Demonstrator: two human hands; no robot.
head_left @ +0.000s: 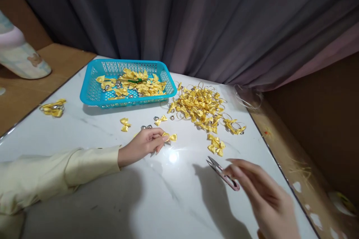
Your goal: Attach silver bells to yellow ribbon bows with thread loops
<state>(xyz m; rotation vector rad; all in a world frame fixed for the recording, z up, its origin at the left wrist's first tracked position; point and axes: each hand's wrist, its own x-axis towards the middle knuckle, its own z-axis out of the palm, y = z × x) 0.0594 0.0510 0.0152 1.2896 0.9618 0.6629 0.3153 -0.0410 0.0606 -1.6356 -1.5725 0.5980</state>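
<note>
Between the fingertips of my left hand (148, 142) is a small yellow ribbon bow (172, 137), pinched at one side just over the white tabletop. My right hand (260, 190) grips a pair of thread snips (223, 176) by thumb and fingers, blades parted and pointing up and left. Silver heart-shaped beads (146, 127) lie just behind my left hand, partly covered by it. Another bow with a bead (160, 120) rests a little farther back, and a single bow (125, 124) lies to the left. Several bows (216, 145) sit clustered beyond the snips.
A turquoise basket (86, 87) at the back holds yellow bows and silver beads. Right of it spreads a heap of bows with thin gold loops (198, 104). A small bundle (53, 108) lies at left, near a pale bottle (22, 52). A dark curtain (157, 15) hangs behind.
</note>
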